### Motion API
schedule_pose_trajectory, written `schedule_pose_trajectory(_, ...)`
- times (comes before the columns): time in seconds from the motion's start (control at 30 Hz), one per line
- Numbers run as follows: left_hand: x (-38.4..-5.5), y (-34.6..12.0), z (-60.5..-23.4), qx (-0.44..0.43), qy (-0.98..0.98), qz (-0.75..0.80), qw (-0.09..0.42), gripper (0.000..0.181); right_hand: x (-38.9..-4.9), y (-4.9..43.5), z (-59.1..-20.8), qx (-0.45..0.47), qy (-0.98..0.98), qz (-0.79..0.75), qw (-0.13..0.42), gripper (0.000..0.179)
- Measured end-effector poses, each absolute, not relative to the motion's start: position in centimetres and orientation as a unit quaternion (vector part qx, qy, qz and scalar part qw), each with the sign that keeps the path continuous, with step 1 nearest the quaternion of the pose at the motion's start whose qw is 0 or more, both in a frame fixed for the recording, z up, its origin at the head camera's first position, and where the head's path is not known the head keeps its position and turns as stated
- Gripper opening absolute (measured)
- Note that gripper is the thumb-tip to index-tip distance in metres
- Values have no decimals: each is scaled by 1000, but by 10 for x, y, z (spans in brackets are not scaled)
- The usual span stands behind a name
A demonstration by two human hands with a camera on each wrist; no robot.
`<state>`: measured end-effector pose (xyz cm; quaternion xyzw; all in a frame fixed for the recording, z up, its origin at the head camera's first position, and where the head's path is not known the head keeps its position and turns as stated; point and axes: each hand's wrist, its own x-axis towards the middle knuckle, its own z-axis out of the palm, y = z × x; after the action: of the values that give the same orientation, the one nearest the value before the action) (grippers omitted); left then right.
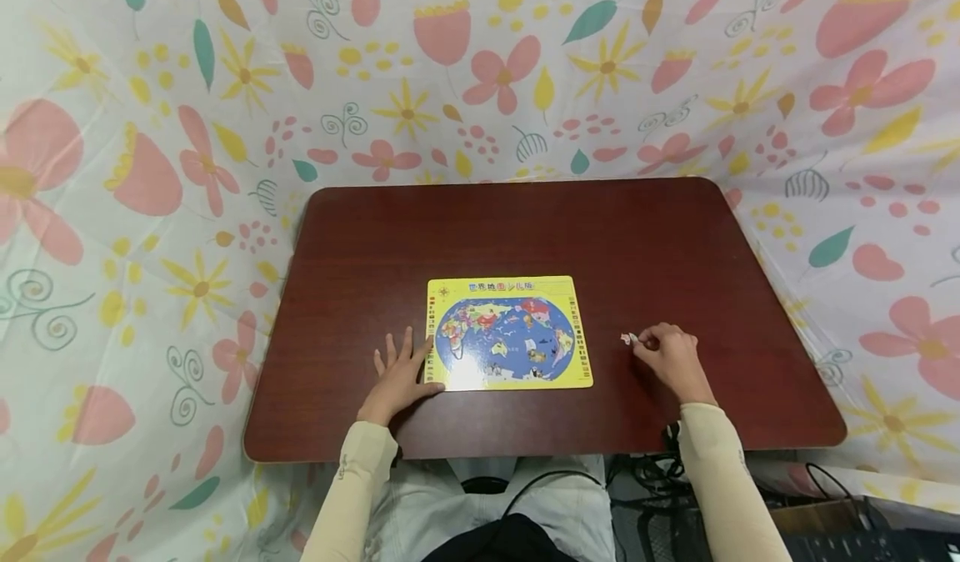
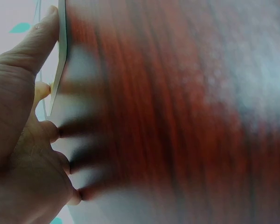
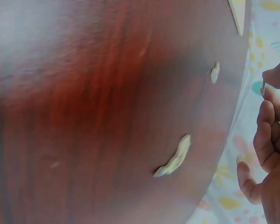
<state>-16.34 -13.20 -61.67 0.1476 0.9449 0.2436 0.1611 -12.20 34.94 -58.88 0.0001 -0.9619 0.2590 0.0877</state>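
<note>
A yellow-bordered world map puzzle board [image 1: 583,370] lies flat on the brown table. Spread wide, my left hand [image 1: 397,383] rests at the board's lower left corner, its thumb and index finger touching the edge. To the right of the board, my right hand [image 1: 675,363] brings thumb and index finger together on a thin pale piece [image 3: 264,88], mostly hidden by the fingertips. Below that hand, in the right wrist view, a curved pale piece [image 3: 177,159] and a smaller pale piece [image 3: 215,73] lie on the table.
The table [image 1: 487,228] has rounded corners, and a flower-printed cloth [image 1: 502,78] hangs around it. Black cables [image 1: 660,470] lie beyond its front edge on the right. A dark keyboard [image 1: 870,545] shows at the lower right.
</note>
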Motion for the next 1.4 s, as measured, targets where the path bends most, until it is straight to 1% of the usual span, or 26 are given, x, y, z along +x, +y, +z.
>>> schedule_pose_trajectory(0.2, -163, -132, -614, 152, 945, 244, 156, 91, -133, 336, -588, 28, -963, 250, 98, 6)
schedule_pose_trajectory(0.4, -164, -133, -616, 150, 945, 237, 167, 91, -148, 321, -584, 50, -961, 250, 110, 6)
schedule_pose_trajectory(0.5, -165, -133, -617, 150, 946, 237, 159, 91, -156, 312, -581, 59, -959, 255, 108, 6)
schedule_pose_trajectory(0.67, -165, -133, -617, 145, 948, 240, 152, 92, -169, 293, -582, 72, -958, 262, 92, 6)
schedule_pose_trajectory(0.9, -162, -132, -619, 146, 946, 249, 148, 94, -183, 265, -591, 96, -960, 260, 43, 9)
schedule_pose_trajectory(1.03, -161, -134, -620, 148, 947, 248, 139, 93, -194, 251, -596, 117, -959, 254, 37, 9)
schedule_pose_trajectory(1.23, -161, -135, -620, 141, 950, 244, 138, 93, -208, 238, -603, 131, -965, 226, 7, 12)
schedule_pose_trajectory(1.4, -162, -132, -621, 146, 948, 247, 136, 93, -214, 234, -602, 141, -969, 203, -2, 14)
